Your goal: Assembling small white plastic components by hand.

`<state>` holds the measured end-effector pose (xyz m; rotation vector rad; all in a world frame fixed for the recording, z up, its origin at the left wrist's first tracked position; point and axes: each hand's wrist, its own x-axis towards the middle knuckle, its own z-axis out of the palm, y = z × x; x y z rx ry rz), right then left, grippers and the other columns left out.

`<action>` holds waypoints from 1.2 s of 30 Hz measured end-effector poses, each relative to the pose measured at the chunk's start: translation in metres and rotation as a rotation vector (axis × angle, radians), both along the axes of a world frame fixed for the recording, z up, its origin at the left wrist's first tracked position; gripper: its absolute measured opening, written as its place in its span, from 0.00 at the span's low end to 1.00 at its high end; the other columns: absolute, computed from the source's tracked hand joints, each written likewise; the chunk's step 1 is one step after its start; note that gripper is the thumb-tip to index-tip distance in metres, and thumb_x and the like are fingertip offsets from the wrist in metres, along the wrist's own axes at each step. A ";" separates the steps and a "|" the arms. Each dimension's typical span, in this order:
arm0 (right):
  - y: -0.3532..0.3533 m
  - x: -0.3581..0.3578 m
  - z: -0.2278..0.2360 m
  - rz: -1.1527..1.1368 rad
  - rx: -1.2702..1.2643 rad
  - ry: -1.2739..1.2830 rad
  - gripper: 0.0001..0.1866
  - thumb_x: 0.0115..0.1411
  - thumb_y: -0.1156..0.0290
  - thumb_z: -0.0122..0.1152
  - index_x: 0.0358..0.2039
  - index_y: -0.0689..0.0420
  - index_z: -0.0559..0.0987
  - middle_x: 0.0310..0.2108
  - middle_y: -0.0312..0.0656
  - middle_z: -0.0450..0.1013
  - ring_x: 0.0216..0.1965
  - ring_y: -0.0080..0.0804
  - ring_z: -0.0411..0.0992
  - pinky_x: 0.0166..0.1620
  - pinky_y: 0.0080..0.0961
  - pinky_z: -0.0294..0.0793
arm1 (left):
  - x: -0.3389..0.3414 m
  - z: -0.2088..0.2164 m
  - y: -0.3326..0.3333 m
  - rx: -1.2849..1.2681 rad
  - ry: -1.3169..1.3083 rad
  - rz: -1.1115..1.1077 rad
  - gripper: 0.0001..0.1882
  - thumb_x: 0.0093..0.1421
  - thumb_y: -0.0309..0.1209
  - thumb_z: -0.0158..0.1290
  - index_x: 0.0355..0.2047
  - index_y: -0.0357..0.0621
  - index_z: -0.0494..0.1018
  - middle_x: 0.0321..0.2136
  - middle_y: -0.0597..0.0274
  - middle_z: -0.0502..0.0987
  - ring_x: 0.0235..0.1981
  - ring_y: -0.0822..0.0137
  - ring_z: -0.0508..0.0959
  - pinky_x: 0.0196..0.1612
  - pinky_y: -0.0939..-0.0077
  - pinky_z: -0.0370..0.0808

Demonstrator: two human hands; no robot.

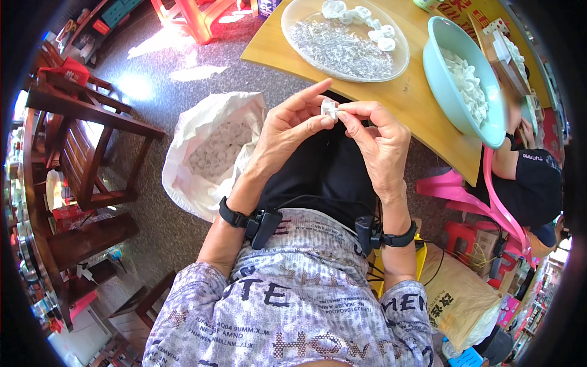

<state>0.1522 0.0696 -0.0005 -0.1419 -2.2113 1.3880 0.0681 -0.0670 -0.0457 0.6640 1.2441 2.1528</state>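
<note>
Above my lap, a small white plastic piece (pixel 329 109) is pinched between my two hands. My left hand (pixel 286 127) grips it with thumb and fingers, the index finger stretched out above it. From the other side, my right hand (pixel 384 137) closes its thumb and index finger on the same piece, partly covering it. Just beyond my hands, on the table, is a round clear tray (pixel 400 70) of small transparent plastic bits, with several white round pieces (pixel 382 38) along its far side. Right of it, a light-blue basin (pixel 437 92) holds many white pieces.
A white sack (pixel 177 168) of small whitish pieces stands open on the floor at my left. The yellow wooden table (pixel 269 46) has its edge close ahead. Wooden chairs (pixel 92 128) stand at the left. Another person (pixel 529 177) sits at the right by a pink chair (pixel 449 186).
</note>
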 end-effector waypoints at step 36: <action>0.077 0.013 0.052 -0.346 -0.005 0.184 0.05 0.61 0.72 0.59 0.35 0.59 0.79 0.30 0.34 0.74 0.26 0.17 0.69 0.31 0.16 0.73 | 0.004 0.003 0.005 -0.059 0.071 0.077 0.24 0.61 0.30 0.53 0.57 0.40 0.65 0.50 0.51 0.73 0.41 0.67 0.78 0.43 0.76 0.76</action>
